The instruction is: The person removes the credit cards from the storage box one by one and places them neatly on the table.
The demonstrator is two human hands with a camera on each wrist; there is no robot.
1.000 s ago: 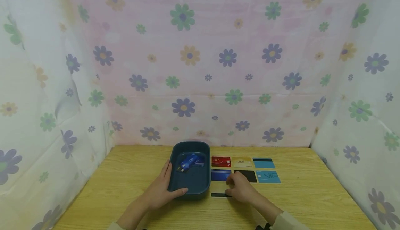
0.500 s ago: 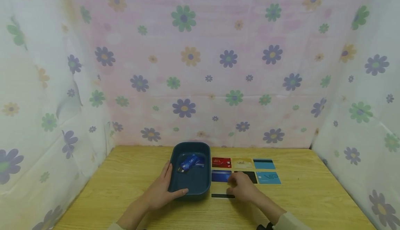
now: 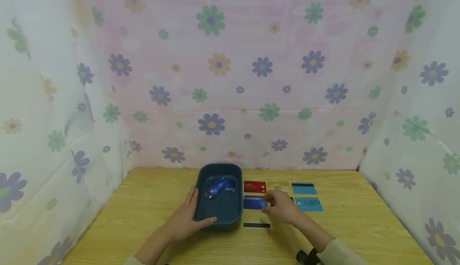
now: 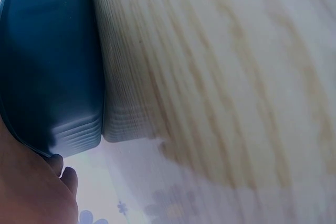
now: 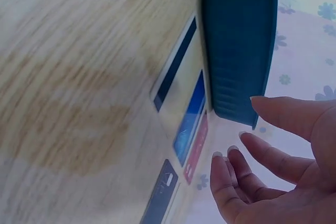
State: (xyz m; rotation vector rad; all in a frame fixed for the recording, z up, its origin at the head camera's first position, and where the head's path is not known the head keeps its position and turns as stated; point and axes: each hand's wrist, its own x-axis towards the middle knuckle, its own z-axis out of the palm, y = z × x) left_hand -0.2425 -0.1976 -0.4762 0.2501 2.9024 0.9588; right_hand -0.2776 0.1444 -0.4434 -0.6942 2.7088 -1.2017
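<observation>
My left hand [image 3: 183,221] rests along the near left corner of a dark teal bin [image 3: 237,201], fingers straight against its side and thumb over the near rim. Inside the bin lie a blue card-shaped USB stick [image 3: 218,186] and a blue card [image 3: 230,188]. Above the laid-out cards hovers my right hand [image 3: 282,208], its fingers loosely bent and apart from the thumb, holding nothing. Just below it lies a pale yellow card with a black stripe [image 3: 256,225]. A dark blue card [image 3: 254,202] is by its fingertips. A black card [image 5: 161,192] is mostly hidden in the head view.
Behind these lie a red VIP card [image 3: 254,186], a gold card [image 3: 278,186] and a blue striped card [image 3: 303,188]. A light blue VIP card [image 3: 309,204] is at the right. A flowered curtain [image 3: 230,97] encloses the wooden table [image 3: 359,233].
My right hand has left the pale striped card and risen slightly away, uncovering its stripe and covering more of the black card. My left hand and the bin stay put.
</observation>
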